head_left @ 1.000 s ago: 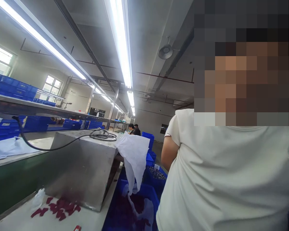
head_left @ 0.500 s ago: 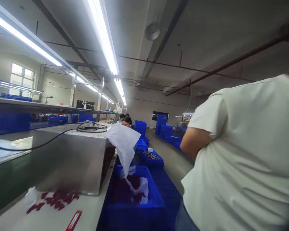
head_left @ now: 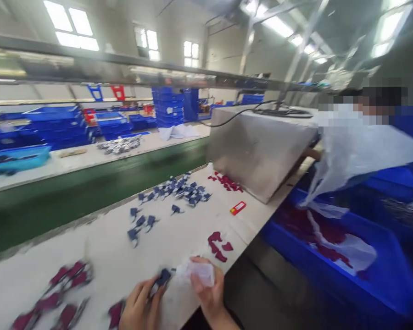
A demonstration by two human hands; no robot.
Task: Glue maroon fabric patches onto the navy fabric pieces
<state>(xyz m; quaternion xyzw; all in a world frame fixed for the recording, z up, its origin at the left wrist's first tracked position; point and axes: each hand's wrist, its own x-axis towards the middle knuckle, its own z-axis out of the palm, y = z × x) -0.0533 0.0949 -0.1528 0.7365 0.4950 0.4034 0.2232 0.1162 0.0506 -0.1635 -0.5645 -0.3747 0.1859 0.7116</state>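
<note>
Along the near edge of the white worktop (head_left: 196,229), a long factory bench ran away from the viewer, with a green-fronted second worktop (head_left: 89,159) beyond it and stacked blue plastic crates (head_left: 168,107) in the distance. At the far end of the near worktop stood a stainless-steel housing (head_left: 258,151). Beyond its right side, a co-worker's forearm (head_left: 311,154) was partly hidden by a draped white sheet (head_left: 358,153). Off the worktop's right edge sat a blue plastic crate (head_left: 282,238) holding dark red pieces (head_left: 296,215) and white sheeting, its far side cut off by the frame.

On the worktop, most dark blue parts (head_left: 175,190) lay in a loose cluster, with a few strays nearer the near edge. Dark red parts (head_left: 216,243) lay in separate groups, and further red-and-metal strips (head_left: 51,286) lay at the lower left. Much material thus remained spread out, none of it visibly packed.

At the near edge, the left hand (head_left: 141,305) was curled around a dark blue piece (head_left: 163,277), and the right hand (head_left: 206,286) pinched a clear plastic bag (head_left: 196,271). Motion blur hid the fine shape of both items, and the frame cut off the wrists.
</note>
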